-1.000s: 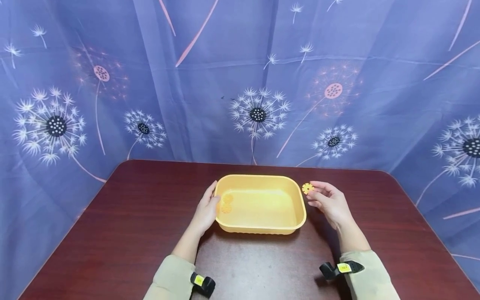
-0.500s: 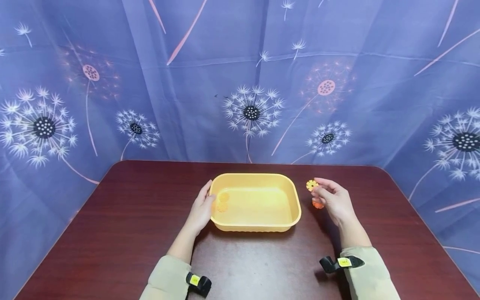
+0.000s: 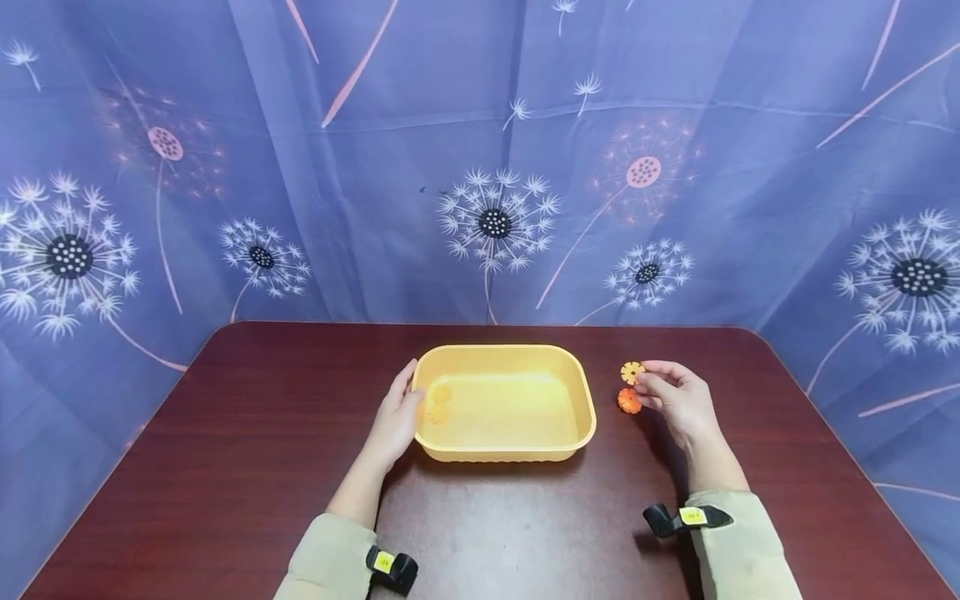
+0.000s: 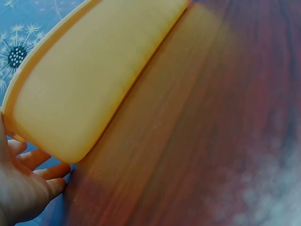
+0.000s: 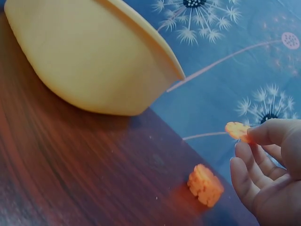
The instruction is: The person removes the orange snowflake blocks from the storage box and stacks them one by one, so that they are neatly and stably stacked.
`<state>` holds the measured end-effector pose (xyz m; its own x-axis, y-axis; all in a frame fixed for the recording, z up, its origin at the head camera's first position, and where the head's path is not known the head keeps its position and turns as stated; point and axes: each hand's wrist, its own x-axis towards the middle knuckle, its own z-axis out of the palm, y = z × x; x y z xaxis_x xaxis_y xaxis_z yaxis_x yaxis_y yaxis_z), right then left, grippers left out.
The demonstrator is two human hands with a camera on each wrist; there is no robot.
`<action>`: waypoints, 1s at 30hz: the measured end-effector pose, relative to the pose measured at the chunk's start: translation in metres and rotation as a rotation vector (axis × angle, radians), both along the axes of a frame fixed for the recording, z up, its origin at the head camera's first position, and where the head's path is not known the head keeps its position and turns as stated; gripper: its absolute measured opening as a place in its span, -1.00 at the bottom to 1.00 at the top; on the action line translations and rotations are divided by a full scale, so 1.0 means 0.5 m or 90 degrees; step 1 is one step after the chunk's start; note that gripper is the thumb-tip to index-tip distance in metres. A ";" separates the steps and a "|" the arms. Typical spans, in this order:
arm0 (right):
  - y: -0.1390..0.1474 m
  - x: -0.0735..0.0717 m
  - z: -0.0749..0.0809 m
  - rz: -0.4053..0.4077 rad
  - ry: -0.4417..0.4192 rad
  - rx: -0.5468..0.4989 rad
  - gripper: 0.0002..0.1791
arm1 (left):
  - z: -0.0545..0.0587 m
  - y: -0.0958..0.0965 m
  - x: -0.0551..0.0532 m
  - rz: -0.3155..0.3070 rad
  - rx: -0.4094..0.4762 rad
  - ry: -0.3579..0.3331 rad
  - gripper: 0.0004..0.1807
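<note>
My left hand [image 3: 393,421] grips the left end of a yellow plastic basin [image 3: 502,456], thumb over the rim and fingers outside, as the left wrist view also shows. Thumb and fingertips of my right hand [image 3: 682,408] pinch a yellow-orange notched flower-shaped disc [image 3: 632,372], held up right of the basin. In the right wrist view the disc [image 5: 236,130] is seen nearly edge-on. Just below it, on the table, sits a short orange stack of similar notched discs [image 5: 205,185]. Two faint disc shapes [image 3: 438,412] show inside the basin near my left thumb.
The dark red-brown wooden table [image 3: 262,433] reaches back to a blue dandelion-print curtain [image 3: 375,208]. Each sleeve carries a black strap; the right strap [image 3: 690,517] stands out over the table.
My right hand has moved right, away from the basin, with the yellow-orange disc. The orange stack, out of sight at first, now shows below that hand. My left hand keeps its grip.
</note>
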<state>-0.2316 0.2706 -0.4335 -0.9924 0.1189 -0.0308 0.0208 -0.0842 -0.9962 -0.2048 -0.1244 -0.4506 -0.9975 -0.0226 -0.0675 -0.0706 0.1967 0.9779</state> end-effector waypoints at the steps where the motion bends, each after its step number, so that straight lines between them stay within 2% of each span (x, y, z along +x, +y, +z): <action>1: 0.002 -0.001 -0.002 0.000 -0.005 0.006 -0.86 | 0.001 0.000 0.000 0.002 -0.002 0.001 -0.41; 9: 0.013 -0.007 -0.012 -0.013 -0.054 0.065 -0.91 | 0.006 -0.003 -0.001 0.003 -0.001 -0.006 -0.42; 16: 0.026 -0.002 -0.022 -0.003 -0.086 0.099 -0.92 | 0.000 -0.001 0.003 -0.005 -0.001 -0.007 -0.41; 30: 0.031 0.001 -0.030 0.026 -0.075 0.172 -0.98 | 0.002 0.000 0.003 -0.002 0.004 -0.012 -0.41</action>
<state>-0.2310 0.2863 -0.4483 -0.9880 0.0981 -0.1195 0.1362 0.1864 -0.9730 -0.2033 -0.1245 -0.4494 -0.9961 -0.0190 -0.0861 -0.0881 0.1915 0.9775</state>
